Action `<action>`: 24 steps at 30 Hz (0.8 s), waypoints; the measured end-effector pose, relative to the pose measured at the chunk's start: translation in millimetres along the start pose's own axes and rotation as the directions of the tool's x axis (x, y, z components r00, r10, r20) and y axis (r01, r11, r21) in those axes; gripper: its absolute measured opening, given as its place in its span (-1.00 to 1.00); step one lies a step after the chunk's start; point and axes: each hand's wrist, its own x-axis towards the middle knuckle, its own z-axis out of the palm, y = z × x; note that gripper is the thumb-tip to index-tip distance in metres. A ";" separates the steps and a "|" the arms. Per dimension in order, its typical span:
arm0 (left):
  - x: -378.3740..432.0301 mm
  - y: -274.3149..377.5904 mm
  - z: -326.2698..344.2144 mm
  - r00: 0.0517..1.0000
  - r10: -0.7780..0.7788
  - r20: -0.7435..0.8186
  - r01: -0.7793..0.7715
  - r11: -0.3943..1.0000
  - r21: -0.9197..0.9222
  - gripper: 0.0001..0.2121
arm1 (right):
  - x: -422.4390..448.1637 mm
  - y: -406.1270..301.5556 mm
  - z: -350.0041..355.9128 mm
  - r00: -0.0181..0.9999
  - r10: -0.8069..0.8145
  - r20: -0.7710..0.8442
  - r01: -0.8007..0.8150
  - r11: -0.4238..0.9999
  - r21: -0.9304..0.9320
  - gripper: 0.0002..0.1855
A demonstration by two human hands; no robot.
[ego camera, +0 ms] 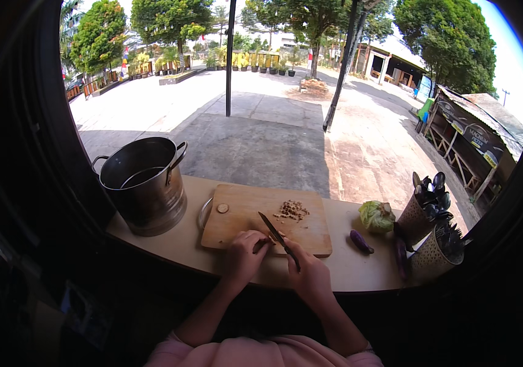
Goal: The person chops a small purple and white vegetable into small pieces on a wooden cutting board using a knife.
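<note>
My right hand [309, 274] grips a kitchen knife [271, 228] by its dark handle, the blade slanting up and left over the wooden cutting board [243, 197]. Left of the blade, my left hand [245, 253] has its fingers curled at the board's near edge, pinching a small brown piece of food [271, 240]. The fingers hide most of that piece. Beyond the knife lies a small heap of chopped light-brown bits [292, 209]. A pale round disc [223, 208] shows at the board's upper left; whether it is a slice or an inlay, I cannot tell.
A deep metal stockpot [160, 202] stands left on the narrow counter [339, 275]. Rightward are a leafy cabbage or lettuce head [376, 217], a purple eggplant [361, 241], another purple vegetable [400, 257], and perforated holders with spoons [414, 218] and forks [436, 254]. A paved yard lies beyond.
</note>
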 end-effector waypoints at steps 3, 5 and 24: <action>0.1 2.6 -0.3 0.998 -0.062 -0.010 0.062 0.998 -0.004 -0.86 | -6.2 -1.8 -4.3 1.000 -0.018 0.005 0.018 1.000 0.023 -0.56; -0.6 -1.9 0.0 0.999 -0.028 -0.023 0.028 0.999 0.035 -0.86 | -11.1 -7.6 -7.9 1.000 -0.004 0.030 0.003 1.000 0.016 -0.56; -0.7 -6.6 2.9 0.999 0.005 -0.042 -0.005 1.000 0.016 -0.90 | 9.5 1.1 16.8 0.997 -0.070 0.043 0.070 0.998 0.010 -0.57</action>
